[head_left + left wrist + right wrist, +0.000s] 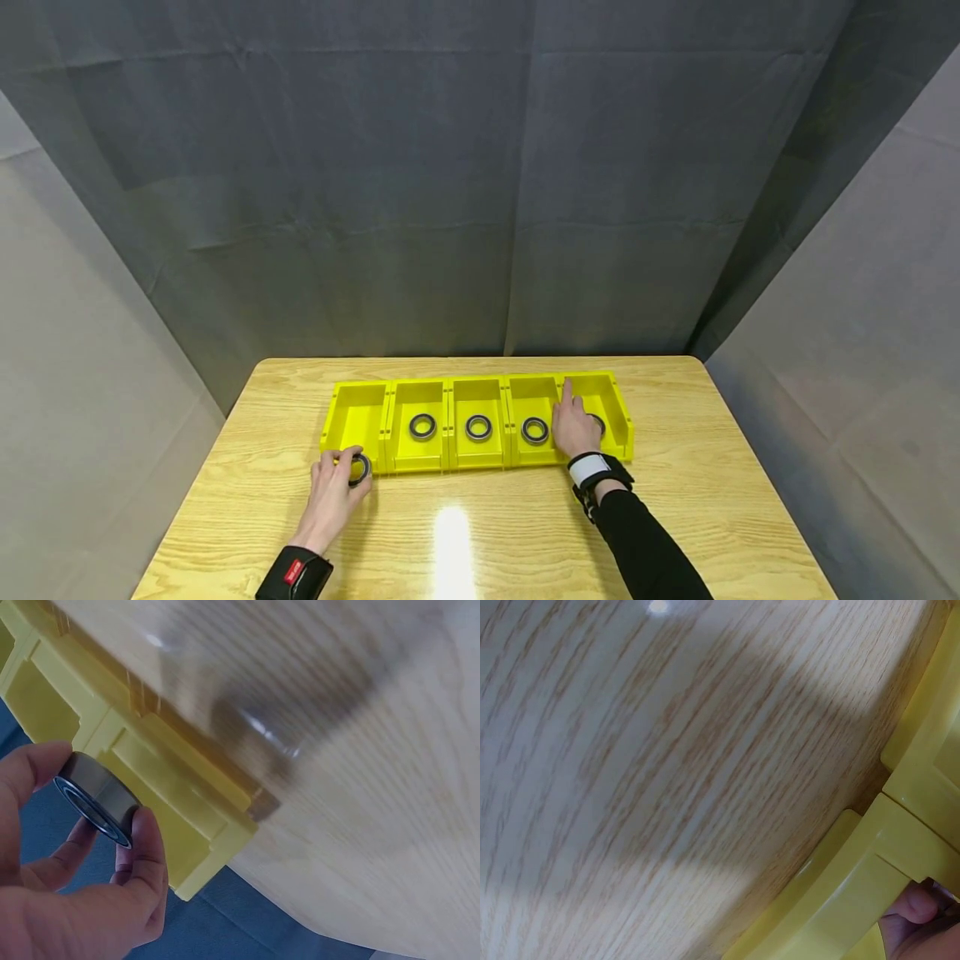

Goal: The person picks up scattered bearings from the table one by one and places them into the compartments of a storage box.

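Five yellow bins stand in a row on the wooden table. My left hand pinches a steel bearing ring between thumb and fingers, just in front of the leftmost bin's front wall; the left wrist view shows this ring on edge beside the yellow wall. My right hand lies with straight fingers in the rightmost bin, touching a ring that it mostly hides. The three middle bins hold one ring each. The right wrist view shows a fingertip by the bin rim.
A grey curtain hangs behind the table's far edge. Bare tabletop lies in front of the bins and on both sides, with a bright glare spot at the front centre. The leftmost bin holds nothing.
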A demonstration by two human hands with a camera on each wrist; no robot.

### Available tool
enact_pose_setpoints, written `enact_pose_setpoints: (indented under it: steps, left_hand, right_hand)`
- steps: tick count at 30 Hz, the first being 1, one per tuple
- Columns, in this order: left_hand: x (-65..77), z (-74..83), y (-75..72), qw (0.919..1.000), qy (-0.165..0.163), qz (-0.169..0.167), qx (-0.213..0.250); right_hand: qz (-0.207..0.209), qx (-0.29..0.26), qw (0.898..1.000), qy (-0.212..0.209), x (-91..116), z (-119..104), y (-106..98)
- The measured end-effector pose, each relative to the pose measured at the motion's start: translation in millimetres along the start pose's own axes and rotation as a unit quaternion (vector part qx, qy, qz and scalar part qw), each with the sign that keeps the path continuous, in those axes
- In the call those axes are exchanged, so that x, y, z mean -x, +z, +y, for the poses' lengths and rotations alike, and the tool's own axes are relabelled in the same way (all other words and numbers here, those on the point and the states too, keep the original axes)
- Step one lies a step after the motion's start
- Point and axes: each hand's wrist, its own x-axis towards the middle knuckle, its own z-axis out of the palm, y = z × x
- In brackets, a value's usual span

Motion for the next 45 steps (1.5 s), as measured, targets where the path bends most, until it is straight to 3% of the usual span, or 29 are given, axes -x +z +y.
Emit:
enact_pose_setpoints:
  steps: [7, 26, 34, 45]
  left_hand:
    - [-8.7, 2.4, -2.1, 0.9998, 0.012, 0.012, 0.006]
    - [-42.0, 0.3, -11.7, 0.9997, -0.013, -0.019, 0.006]
    - [-55.1, -0.9, -13.8, 1.0000, -0.008, 0.003, 0.004]
    - [-72.2, 0.6, -16.4, 0.9995, -0.025, -0.019, -0.005]
  right_hand:
    - [0.004, 0.005, 1.000, 0.001, 2, -2, -3]
    - [-0.003, 0.002, 1.000, 0.003, 2, -2, -3]
    - [-0.007, 0.001, 1.000, 0.005, 2, -2, -3]
    - [-0.008, 0.006, 1.000, 0.003, 1, -2, -3]
